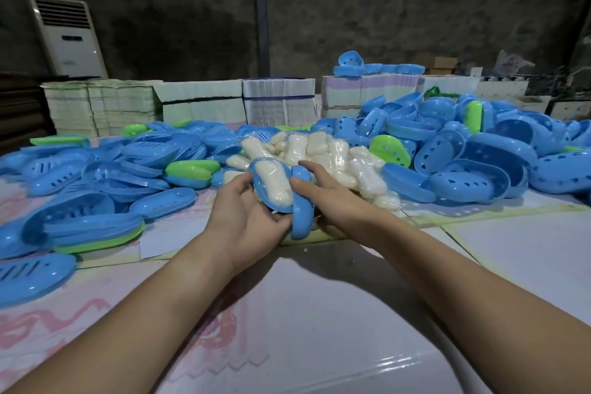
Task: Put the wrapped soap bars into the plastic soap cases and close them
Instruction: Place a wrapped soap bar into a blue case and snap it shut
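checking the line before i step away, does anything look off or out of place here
Nothing looks damaged or spilled. A few green case halves sit mixed into the blue case piles. The case half held by the left hand has its wrapped soap bar seated; the lid by the right hand is not yet closed.

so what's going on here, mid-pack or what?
Mid-pack. A person is assembling one soap case by hand. The left hand holds a blue case half with a wrapped soap bar lying in it. The right hand holds the other blue half on edge beside it, not yet closed over the bar. Behind the hands sits a pile of wrapped soap bars, with heaps of loose blue and green case halves on both sides of the table.
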